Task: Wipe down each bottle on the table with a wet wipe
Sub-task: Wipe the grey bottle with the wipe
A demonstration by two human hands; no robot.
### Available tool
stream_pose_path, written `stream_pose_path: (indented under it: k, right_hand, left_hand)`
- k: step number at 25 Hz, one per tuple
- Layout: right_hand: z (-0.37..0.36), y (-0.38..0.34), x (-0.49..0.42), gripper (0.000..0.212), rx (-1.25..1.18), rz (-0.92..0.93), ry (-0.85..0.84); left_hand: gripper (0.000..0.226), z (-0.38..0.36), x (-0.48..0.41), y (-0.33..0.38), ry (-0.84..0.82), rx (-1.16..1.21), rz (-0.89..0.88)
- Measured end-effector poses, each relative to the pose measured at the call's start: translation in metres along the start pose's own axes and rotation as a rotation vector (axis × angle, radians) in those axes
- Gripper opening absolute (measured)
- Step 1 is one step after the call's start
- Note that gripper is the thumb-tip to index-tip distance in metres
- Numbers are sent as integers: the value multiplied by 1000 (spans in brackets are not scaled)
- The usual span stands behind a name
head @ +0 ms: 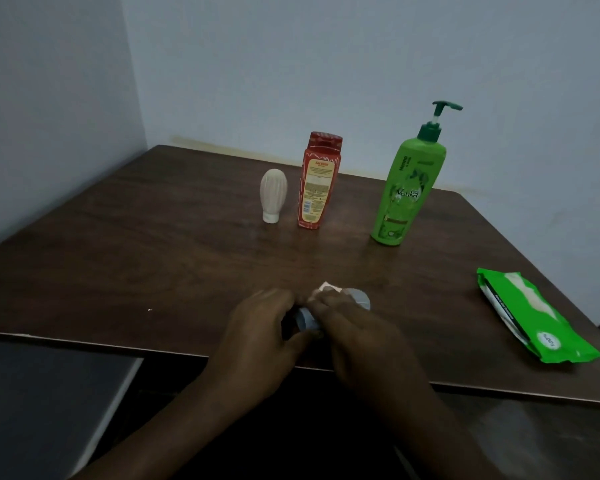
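Note:
Near the table's front edge, my left hand (260, 327) grips a small grey bottle (359, 299) that lies on its side, mostly hidden by my fingers. My right hand (350, 330) presses a white wet wipe (326, 288) against that bottle. Farther back stand three bottles: a cream ribbed one (273, 194) upside down on its cap, a red one (319, 181) beside it, and a tall green pump bottle (406, 188) to the right.
A green pack of wet wipes (530, 320) lies at the right edge of the dark wooden table (153, 254). Two pale walls meet in a corner behind the table. A grey surface sits lower left, below the table edge.

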State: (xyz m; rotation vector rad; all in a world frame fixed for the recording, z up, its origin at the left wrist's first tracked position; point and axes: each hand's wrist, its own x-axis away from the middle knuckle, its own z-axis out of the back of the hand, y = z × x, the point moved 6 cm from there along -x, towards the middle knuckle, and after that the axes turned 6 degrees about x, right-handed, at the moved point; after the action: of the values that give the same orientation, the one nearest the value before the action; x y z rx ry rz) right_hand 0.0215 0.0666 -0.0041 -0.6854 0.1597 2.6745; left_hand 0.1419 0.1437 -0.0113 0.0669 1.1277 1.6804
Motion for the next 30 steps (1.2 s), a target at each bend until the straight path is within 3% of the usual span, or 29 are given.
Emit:
stream_pose_path:
  k: [4,8,12,16,20,24,28,30]
  right_hand:
    - [8,48,-6,39,-48,-239,33]
    - [-2,7,0,45,-80,-32,25]
    - [8,52,-5,39,-74,-248,84]
    - [1,7,0,41,-89,-26,47]
    - [12,50,-8,35,-78,-246,81]
    - [0,5,-4,38,-129,-37,16]
    - [7,59,-10,27,-94,-291,23]
    - [3,32,-6,35,-93,-200,6]
  left_hand:
    - [33,4,-1,2,33,19,-2]
    - [31,5,1,0,42,39,11]
    - [35,5,1,0,53,50,-17]
    - [38,4,2,1,60,50,-33]
    - [40,6,3,3,81,48,-53]
    - [43,6,6,2,95,78,-23]
    - [36,8,4,6,77,86,-48]
    - [35,8,4,7,66,81,-66]
